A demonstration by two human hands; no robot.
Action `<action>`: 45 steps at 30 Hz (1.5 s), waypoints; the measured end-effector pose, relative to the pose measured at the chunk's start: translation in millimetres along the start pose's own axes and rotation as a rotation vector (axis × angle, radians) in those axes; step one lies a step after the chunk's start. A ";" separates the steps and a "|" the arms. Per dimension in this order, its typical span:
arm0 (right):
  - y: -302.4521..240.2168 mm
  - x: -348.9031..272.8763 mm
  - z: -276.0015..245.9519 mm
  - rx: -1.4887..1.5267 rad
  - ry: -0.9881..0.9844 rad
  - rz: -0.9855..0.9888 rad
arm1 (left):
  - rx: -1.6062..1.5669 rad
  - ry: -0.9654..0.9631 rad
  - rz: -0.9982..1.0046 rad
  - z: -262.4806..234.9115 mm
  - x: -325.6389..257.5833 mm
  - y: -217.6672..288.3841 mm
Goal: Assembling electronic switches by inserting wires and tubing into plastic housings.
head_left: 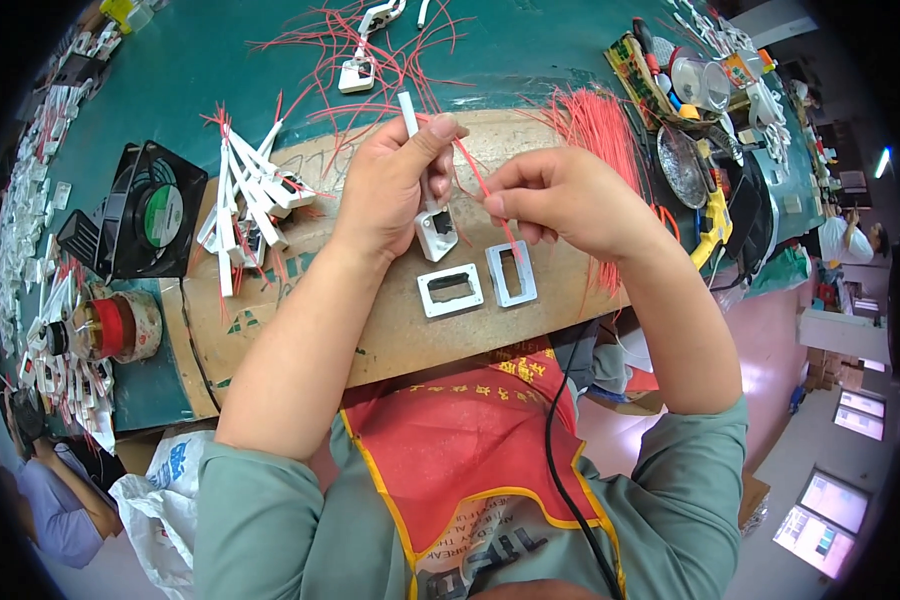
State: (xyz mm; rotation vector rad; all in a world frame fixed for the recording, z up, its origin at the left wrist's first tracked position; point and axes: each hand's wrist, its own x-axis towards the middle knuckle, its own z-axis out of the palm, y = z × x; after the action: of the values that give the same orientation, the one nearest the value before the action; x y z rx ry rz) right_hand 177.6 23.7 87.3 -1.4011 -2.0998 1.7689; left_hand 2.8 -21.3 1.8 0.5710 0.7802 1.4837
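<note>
In my left hand [400,180] is a white plastic housing [436,236] with a long narrow arm that sticks up past my thumb. A dark part sits in the housing's wide lower end. My right hand [560,198] pinches a thin red wire [477,178], which slants from near my left fingertips down past my right fingers. Just below the hands, two rectangular frames lie on the brown board: a white frame [450,291] and a grey-white frame [513,274]. Whether the wire joins the housing is hidden by my left fingers.
A brown board [370,355] covers the green table's front. Left are a black fan [155,212], a pile of white housings [250,205] and a tape-wrapped jar [120,326]. Right lie a red wire bundle [600,135], a metal dish [682,165] and a yellow tool [712,230].
</note>
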 end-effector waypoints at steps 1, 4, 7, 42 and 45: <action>2.1 -1.2 -1.3 -0.003 -0.002 0.003 | -0.004 0.002 0.000 0.0 0.4 -0.4; 5.9 -5.3 -5.1 0.049 -0.078 0.065 | 0.019 -0.020 -0.012 1.4 0.2 0.4; 1.4 -11.3 -12.8 0.111 -0.080 0.049 | 0.122 -0.032 -0.013 6.7 -3.3 3.6; -51.6 27.9 -11.0 0.205 0.343 -0.608 | 0.279 -0.259 0.005 14.7 -16.4 7.7; -52.5 27.3 -8.9 0.223 0.341 -0.610 | 0.308 -0.256 0.021 14.3 -16.1 5.8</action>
State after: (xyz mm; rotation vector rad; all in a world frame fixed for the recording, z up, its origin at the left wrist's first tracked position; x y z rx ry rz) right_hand 135.9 51.9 119.6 -0.8076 -1.8126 1.3526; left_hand 11.1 -35.2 17.1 0.9831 0.8065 1.2842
